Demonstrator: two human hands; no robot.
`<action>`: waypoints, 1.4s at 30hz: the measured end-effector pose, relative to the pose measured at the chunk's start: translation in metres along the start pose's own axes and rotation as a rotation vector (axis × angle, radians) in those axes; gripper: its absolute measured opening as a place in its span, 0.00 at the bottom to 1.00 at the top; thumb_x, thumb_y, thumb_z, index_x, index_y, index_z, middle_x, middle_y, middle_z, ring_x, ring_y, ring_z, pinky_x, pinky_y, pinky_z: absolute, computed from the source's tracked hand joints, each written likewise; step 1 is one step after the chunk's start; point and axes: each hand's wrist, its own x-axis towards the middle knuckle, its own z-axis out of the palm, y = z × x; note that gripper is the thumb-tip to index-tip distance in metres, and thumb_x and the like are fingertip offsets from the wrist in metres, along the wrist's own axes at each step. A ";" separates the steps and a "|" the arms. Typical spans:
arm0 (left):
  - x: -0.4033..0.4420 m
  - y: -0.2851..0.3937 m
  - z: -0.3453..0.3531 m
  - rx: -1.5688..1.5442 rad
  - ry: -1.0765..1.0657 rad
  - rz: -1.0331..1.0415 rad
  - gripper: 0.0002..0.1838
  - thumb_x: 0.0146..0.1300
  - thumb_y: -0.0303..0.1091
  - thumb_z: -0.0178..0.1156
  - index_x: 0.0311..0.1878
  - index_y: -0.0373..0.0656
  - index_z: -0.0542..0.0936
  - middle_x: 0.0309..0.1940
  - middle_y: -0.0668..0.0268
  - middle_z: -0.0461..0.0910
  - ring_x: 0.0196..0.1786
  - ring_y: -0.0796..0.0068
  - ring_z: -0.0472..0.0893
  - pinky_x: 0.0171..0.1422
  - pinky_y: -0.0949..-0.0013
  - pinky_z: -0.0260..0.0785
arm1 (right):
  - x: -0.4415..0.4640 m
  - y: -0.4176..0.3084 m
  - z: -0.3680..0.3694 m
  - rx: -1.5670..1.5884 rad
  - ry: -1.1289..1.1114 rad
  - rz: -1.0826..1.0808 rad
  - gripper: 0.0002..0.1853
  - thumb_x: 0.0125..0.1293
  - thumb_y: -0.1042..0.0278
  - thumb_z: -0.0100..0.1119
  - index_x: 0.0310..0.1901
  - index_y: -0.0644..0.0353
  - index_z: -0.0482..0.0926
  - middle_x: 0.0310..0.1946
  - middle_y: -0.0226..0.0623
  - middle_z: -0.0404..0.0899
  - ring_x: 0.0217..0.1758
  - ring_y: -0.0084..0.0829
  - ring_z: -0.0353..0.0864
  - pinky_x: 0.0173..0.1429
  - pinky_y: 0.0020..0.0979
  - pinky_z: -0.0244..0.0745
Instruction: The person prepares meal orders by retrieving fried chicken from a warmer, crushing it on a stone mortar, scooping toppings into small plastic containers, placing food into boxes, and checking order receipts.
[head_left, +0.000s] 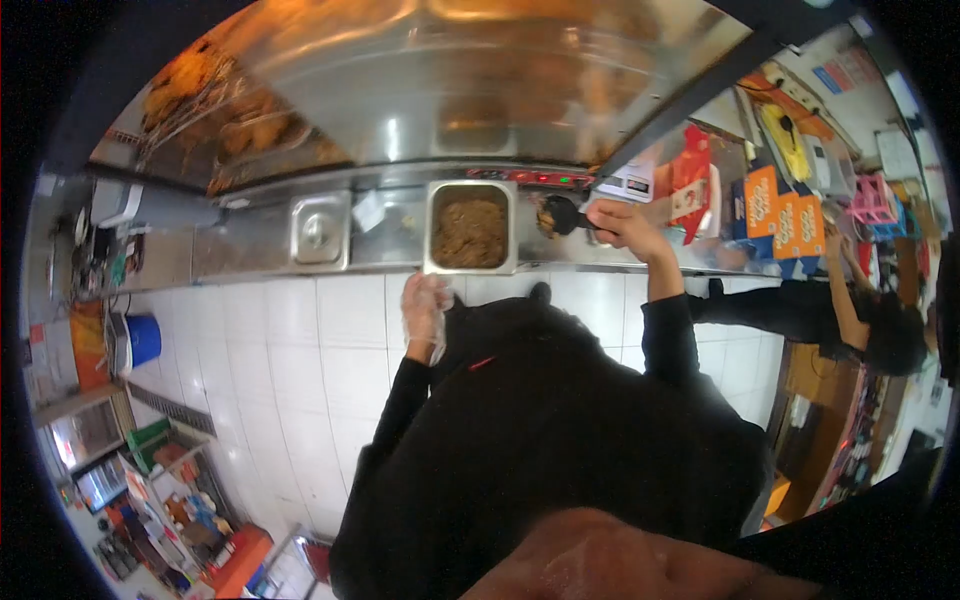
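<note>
A square metal food pan (434, 240) filled with brown, minced-looking food (472, 232) sits at the counter's front edge. At its near left corner is my left hand (424, 308) in a clear plastic glove, with curled fingers against the rim. My right hand (628, 228), bare, is closed round the handle of a black ladle (564, 214). The ladle's round bowl is over the counter, to the right of the pan. Brownish bits (545, 220) show at the bowl's left side; I cannot tell whether they lie in it or on the counter.
A lidded metal pan (320, 232) and a white paper (369, 212) are on the counter to the left. A white scale (630, 183), a red bag (690, 185) and orange boxes (782, 215) stand right. A glass-fronted warmer rises behind. Another person (850, 310) works at the far right.
</note>
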 end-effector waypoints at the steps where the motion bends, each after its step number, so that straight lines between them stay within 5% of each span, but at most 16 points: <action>1: -0.005 0.000 -0.001 -0.074 -0.014 0.012 0.18 0.67 0.41 0.58 0.55 0.43 0.70 0.34 0.61 0.81 0.29 0.75 0.78 0.31 0.74 0.72 | -0.018 0.004 -0.026 -0.009 0.060 0.012 0.08 0.71 0.61 0.52 0.34 0.51 0.75 0.18 0.16 0.64 0.18 0.11 0.56 0.21 0.17 0.46; 5: 0.007 -0.032 -0.035 -0.152 0.128 -0.208 0.21 0.66 0.51 0.53 0.52 0.43 0.74 0.32 0.60 0.79 0.25 0.71 0.75 0.27 0.72 0.68 | -0.048 0.012 -0.105 -0.115 0.532 -0.108 0.10 0.70 0.61 0.52 0.32 0.55 0.75 0.20 0.20 0.67 0.21 0.13 0.63 0.24 0.19 0.56; 10: -0.005 -0.044 -0.027 -0.050 0.355 -0.291 0.17 0.66 0.48 0.52 0.47 0.45 0.75 0.28 0.61 0.76 0.23 0.70 0.73 0.24 0.70 0.64 | 0.039 0.034 -0.172 -0.619 0.985 -0.370 0.13 0.68 0.57 0.52 0.35 0.59 0.74 0.27 0.43 0.78 0.34 0.41 0.79 0.38 0.40 0.71; 14: -0.008 -0.067 -0.036 0.039 0.434 -0.287 0.16 0.67 0.49 0.51 0.43 0.45 0.74 0.28 0.61 0.75 0.23 0.70 0.73 0.24 0.68 0.63 | 0.082 0.025 -0.159 -0.867 1.006 -0.193 0.11 0.68 0.58 0.51 0.41 0.57 0.73 0.35 0.50 0.79 0.44 0.54 0.78 0.45 0.50 0.70; 21: -0.053 -0.108 -0.061 -0.079 0.578 -0.287 0.17 0.66 0.48 0.51 0.47 0.45 0.71 0.29 0.61 0.75 0.24 0.67 0.73 0.24 0.66 0.63 | 0.098 0.050 -0.173 -0.768 1.049 -0.406 0.09 0.69 0.61 0.50 0.41 0.58 0.71 0.36 0.50 0.79 0.42 0.54 0.78 0.43 0.48 0.71; 27: -0.059 -0.128 -0.069 -0.080 0.691 -0.336 0.17 0.66 0.47 0.50 0.47 0.44 0.72 0.29 0.61 0.74 0.23 0.67 0.72 0.25 0.67 0.63 | 0.104 0.063 -0.196 -0.396 1.024 -0.538 0.10 0.70 0.62 0.52 0.36 0.59 0.74 0.23 0.35 0.78 0.25 0.32 0.78 0.30 0.33 0.71; 29: -0.053 -0.115 -0.062 -0.098 0.685 -0.299 0.16 0.67 0.45 0.50 0.47 0.43 0.73 0.29 0.62 0.74 0.23 0.69 0.72 0.25 0.67 0.65 | 0.070 0.045 -0.185 0.068 0.885 -0.414 0.10 0.70 0.61 0.52 0.35 0.56 0.75 0.21 0.29 0.75 0.22 0.23 0.73 0.26 0.27 0.67; 32: -0.031 -0.091 -0.084 0.046 0.601 -0.058 0.14 0.68 0.42 0.51 0.46 0.41 0.73 0.30 0.62 0.75 0.27 0.72 0.74 0.29 0.69 0.68 | 0.023 0.048 -0.163 0.522 0.608 -0.266 0.10 0.70 0.58 0.51 0.32 0.51 0.75 0.18 0.22 0.72 0.17 0.17 0.66 0.20 0.21 0.58; 36: 0.019 -0.013 -0.105 0.179 0.752 0.438 0.13 0.69 0.38 0.52 0.46 0.37 0.75 0.34 0.63 0.77 0.37 0.73 0.76 0.39 0.71 0.71 | -0.050 0.034 -0.074 0.265 0.496 -0.274 0.15 0.70 0.55 0.49 0.27 0.52 0.72 0.12 0.23 0.65 0.12 0.16 0.60 0.17 0.20 0.52; 40: 0.084 0.097 -0.132 0.825 0.701 0.882 0.13 0.66 0.39 0.57 0.38 0.36 0.80 0.33 0.59 0.81 0.37 0.67 0.79 0.45 0.63 0.72 | -0.032 0.028 0.042 0.136 0.387 -0.049 0.10 0.68 0.58 0.54 0.33 0.53 0.76 0.18 0.22 0.68 0.18 0.14 0.63 0.19 0.19 0.52; 42: 0.121 0.132 -0.150 1.062 0.635 0.870 0.14 0.64 0.41 0.59 0.39 0.38 0.81 0.34 0.55 0.82 0.40 0.60 0.80 0.47 0.57 0.71 | 0.005 0.035 0.087 0.092 0.290 -0.033 0.09 0.66 0.60 0.56 0.36 0.57 0.78 0.19 0.26 0.69 0.21 0.18 0.68 0.24 0.22 0.61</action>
